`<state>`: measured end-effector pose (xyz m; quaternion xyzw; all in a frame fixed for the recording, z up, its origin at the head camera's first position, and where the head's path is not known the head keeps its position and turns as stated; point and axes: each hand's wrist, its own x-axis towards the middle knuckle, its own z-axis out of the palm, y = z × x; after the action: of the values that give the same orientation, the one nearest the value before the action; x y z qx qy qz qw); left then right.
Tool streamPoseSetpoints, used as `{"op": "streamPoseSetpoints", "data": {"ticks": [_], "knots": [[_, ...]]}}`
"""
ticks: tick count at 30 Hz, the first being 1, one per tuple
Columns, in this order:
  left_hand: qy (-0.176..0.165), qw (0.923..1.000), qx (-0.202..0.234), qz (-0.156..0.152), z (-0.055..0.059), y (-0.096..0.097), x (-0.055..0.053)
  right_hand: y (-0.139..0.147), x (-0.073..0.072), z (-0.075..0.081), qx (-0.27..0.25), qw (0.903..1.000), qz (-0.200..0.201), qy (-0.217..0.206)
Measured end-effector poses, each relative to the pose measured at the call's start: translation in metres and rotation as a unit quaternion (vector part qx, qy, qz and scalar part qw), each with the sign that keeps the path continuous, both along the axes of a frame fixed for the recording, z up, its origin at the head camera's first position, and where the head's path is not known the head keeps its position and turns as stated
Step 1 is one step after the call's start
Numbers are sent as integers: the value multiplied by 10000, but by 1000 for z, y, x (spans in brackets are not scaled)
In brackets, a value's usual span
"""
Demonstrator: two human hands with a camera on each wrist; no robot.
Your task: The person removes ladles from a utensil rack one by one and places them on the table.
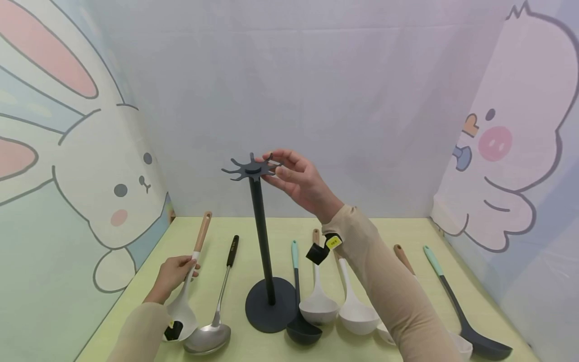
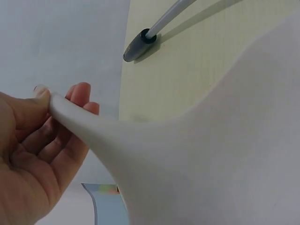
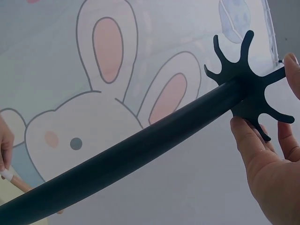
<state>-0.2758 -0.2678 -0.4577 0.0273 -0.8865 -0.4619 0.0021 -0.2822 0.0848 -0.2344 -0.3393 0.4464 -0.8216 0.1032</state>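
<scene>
My left hand (image 1: 174,276) pinches a white utensil with a wooden handle (image 1: 203,232) on the left of the table. Its broad white head (image 2: 220,159) fills much of the left wrist view, while the wrist camera covers part of it in the head view. My right hand (image 1: 300,181) is raised at the top of a black utensil stand (image 1: 261,231), thumb and fingers around the hooks on its right side. In the right wrist view, fingertips touch the underside of the hooked top (image 3: 253,89), and the thumb is at one hook's end.
A steel ladle (image 1: 208,338) lies left of the stand's round base (image 1: 271,314). To the right are a black ladle with a mint handle (image 1: 304,329), white ladles (image 1: 318,307) (image 1: 359,315) and another mint-handled black utensil (image 1: 484,344). Cartoon-printed curtains (image 1: 316,90) enclose the table.
</scene>
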Motion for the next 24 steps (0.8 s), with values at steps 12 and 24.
{"op": "streamPoseSetpoints", "data": {"ticks": [12,24], "knots": [[-190,9998,77,-59,-12,-5,-8,0,0,-1,-33,10000,-6,-26],[-312,9992,256,40,-17,-6,-14,0,1,-1,-16,10000,-8,-52]]}}
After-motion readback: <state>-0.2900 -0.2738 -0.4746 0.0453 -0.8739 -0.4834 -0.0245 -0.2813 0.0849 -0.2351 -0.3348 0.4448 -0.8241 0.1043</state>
